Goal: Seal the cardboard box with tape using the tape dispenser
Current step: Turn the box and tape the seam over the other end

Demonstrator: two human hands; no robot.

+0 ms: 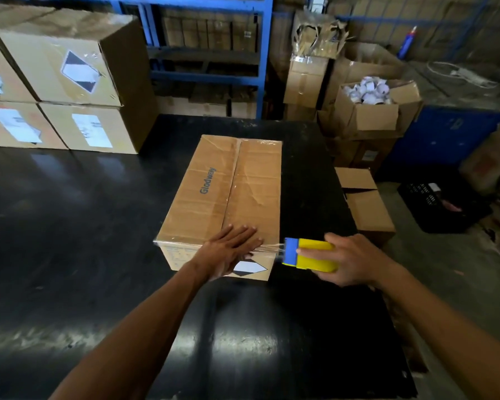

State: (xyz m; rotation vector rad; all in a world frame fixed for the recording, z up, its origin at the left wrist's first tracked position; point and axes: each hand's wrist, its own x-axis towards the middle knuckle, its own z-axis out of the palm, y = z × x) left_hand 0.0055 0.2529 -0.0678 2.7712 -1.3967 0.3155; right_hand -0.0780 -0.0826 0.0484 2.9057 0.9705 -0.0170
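Warehouse packing bay, black table [70,212]: cardboard box [223,194] at mid-table, nearer its right edge.
Left hand [228,251] flat, fingers spread, pressing the box's near top edge. Right hand [352,259] clamped around yellow-blue tape dispenser [309,254] just off the box's near right corner, clear tape [274,249] stretched taut between. Step: finishing near-edge strip. Next, likely: tear against blade, smooth tail.

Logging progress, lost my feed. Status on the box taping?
Left hand flat on cardboard box. Right hand gripping tape dispenser, tape stretched off near right corner. Nothing obstructing.
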